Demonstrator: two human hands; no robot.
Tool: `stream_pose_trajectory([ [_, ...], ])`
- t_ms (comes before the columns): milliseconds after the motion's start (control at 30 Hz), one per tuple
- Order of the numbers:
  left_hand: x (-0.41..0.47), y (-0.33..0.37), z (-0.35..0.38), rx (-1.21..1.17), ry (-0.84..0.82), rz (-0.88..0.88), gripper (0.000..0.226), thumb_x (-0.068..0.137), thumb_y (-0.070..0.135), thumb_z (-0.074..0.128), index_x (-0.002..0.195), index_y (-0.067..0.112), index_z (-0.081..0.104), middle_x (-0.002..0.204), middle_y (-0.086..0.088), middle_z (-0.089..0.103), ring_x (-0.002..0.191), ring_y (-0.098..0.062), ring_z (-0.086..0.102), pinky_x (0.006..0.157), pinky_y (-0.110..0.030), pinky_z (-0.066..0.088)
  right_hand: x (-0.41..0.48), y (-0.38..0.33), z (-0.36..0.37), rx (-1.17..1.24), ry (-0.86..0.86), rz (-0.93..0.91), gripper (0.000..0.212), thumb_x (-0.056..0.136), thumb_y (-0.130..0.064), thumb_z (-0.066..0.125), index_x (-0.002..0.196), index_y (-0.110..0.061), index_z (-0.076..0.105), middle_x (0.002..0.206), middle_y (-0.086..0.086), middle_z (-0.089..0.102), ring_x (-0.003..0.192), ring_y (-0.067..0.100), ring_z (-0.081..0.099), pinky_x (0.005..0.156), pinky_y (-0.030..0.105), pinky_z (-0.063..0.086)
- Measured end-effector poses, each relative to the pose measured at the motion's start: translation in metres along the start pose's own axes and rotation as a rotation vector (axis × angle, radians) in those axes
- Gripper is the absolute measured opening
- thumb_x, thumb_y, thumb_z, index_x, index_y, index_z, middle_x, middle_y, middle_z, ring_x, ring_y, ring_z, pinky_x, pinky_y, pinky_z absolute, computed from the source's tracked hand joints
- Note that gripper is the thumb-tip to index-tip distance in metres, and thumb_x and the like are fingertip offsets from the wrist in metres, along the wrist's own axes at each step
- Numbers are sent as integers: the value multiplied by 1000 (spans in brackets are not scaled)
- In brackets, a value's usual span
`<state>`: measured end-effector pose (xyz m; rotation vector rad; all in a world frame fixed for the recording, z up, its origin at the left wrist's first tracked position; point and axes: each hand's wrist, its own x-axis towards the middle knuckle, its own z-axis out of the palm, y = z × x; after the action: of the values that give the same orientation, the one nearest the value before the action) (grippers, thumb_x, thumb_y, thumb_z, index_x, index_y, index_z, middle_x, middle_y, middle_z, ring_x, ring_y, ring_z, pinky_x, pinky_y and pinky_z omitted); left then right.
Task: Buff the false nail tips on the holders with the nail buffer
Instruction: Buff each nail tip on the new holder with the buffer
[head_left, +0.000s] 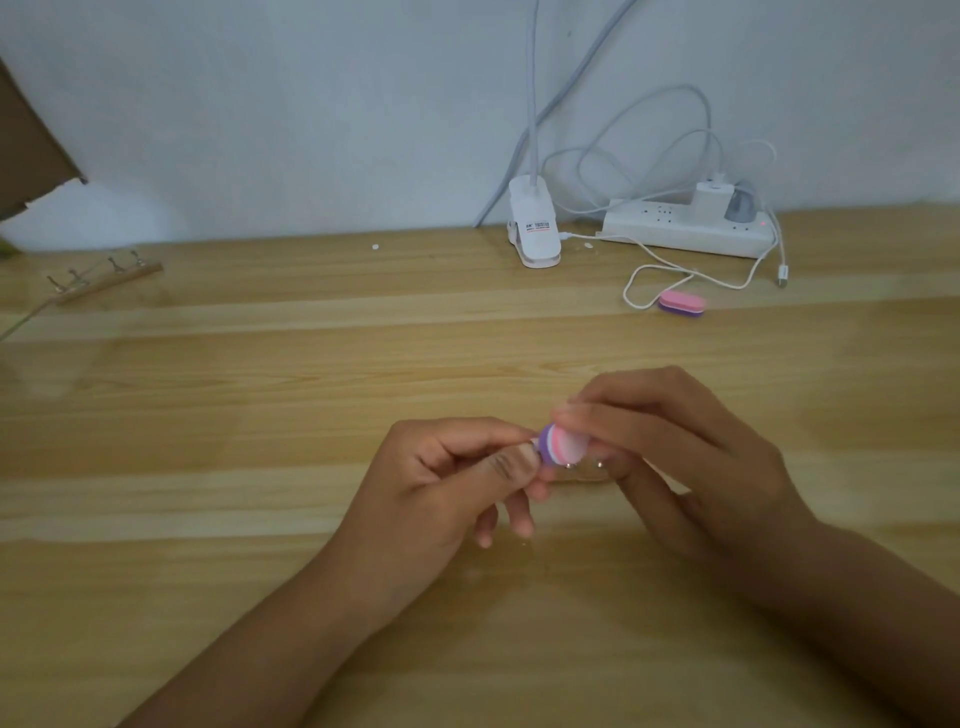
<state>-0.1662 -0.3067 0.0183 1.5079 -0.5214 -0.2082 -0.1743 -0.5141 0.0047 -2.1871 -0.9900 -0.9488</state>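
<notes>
Left hand (452, 483) pinches something small, seemingly the holder (571, 465); right hand (691, 457) grips the nail buffer (563, 447) against it. I'd keep strokes short, light, steadying the tip.

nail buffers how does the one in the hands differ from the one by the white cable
The held buffer is gripped in the right hand, end toward the camera; the spare buffer lies flat on the table. The held buffer is blurred, the spare buffer sharp. Both are pink and purple.
</notes>
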Motion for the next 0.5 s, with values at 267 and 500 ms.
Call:
stream_pose_trajectory([
  [267,-2,1,2,189,60,152,13,83,18,71,90,10,77,76,-6,70,51,-12,62,41,-25,44,-3,13,-5,-69,-22,-4,31,97,4,53,125,-5,60,116,6,59,103,24,61,93,27,45],
  [500,-1,-3,-1,524,198,234,10,82,27,72,90,25,77,82,10,66,63,-10,61,51,-10,39,-2,-4,3,-56,7,15,31,97,3,52,125,-7,61,113,10,62,102,19,58,96,21,41],
])
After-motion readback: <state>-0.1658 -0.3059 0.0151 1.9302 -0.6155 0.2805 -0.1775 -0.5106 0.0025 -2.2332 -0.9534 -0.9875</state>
